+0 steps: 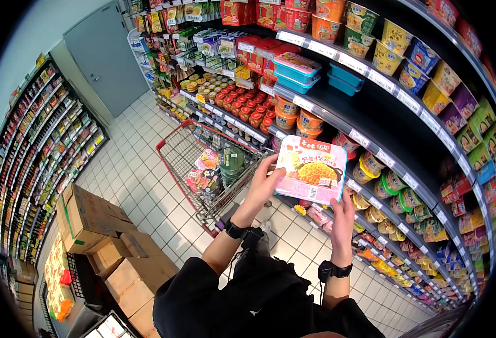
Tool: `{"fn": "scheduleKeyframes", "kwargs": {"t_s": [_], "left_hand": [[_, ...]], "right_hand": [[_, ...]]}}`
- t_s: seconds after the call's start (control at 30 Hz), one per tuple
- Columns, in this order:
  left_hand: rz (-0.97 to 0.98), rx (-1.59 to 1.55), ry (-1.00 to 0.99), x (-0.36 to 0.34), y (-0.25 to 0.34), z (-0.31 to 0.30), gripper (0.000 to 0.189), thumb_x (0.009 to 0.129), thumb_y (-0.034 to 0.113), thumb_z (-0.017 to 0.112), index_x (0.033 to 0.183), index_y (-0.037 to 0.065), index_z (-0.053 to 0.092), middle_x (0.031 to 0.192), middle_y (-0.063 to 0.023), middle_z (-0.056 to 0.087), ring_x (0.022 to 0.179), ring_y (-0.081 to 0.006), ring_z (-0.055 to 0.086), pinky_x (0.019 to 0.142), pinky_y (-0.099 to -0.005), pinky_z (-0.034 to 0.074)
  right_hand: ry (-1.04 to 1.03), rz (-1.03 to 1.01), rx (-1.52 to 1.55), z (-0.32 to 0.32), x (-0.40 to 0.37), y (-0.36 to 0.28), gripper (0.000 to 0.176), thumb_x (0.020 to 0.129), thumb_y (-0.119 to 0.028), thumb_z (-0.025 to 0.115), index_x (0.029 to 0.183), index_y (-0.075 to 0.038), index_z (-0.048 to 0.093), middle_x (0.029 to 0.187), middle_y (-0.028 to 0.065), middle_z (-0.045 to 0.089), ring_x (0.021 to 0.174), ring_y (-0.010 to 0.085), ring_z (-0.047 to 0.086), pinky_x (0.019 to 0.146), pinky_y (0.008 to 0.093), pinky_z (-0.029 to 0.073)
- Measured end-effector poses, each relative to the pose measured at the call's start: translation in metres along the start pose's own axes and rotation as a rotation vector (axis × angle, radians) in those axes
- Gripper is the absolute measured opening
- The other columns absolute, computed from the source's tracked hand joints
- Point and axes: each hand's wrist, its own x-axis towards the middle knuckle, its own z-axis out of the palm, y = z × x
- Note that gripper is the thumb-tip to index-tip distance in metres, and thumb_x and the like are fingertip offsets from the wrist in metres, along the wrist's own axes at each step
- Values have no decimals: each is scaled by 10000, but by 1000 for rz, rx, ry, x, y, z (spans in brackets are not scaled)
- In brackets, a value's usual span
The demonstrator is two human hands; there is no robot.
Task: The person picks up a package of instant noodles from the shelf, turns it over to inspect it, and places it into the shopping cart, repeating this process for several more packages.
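Note:
Both my hands hold up a square instant noodle box (306,183) in front of the shelves. Its lid is pink and white, with a red band and a picture of noodles in a pan. My left hand (265,179) grips the left edge, the thumb lying on the lid. On the lower right corner, my right hand (344,214) has closed its fingers. The undersides of both grips are hidden by the box. Behind it, orange noodle cups (310,121) stand on the shelf, and blue tray packs (297,76) sit a level higher.
To the left stands a shopping cart (174,133) with several packages, including a green round tub (231,160). Cardboard boxes (141,276) are piled at lower left. Shelves of noodle cups (389,56) curve along the right. A grey door (104,62) is at the back.

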Motion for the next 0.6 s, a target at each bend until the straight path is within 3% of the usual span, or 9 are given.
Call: {"fn": "scheduleKeyframes", "kwargs": {"t_s": [0.37,0.6], "left_hand": [[-90,74,-59,-77,-7,-35,428,911,156,631,1311,34,541,1075,-92,639,974,-139,593,814,-284,488],[-141,128,-133,-102,-11,-82,438,914,154,643,1316,18,534,1192,-82,561,1031,-166,574,857,-298,473]], "right_hand": [[3,93,-77,7,-98,21,529,936,-43,536,1436,48,388,1362,126,545,1209,182,529,1040,311,379],[33,131,-129,45,-141,37,515,932,-26,517,1426,48,393,1330,132,578,1210,182,533,1039,310,376]]}}
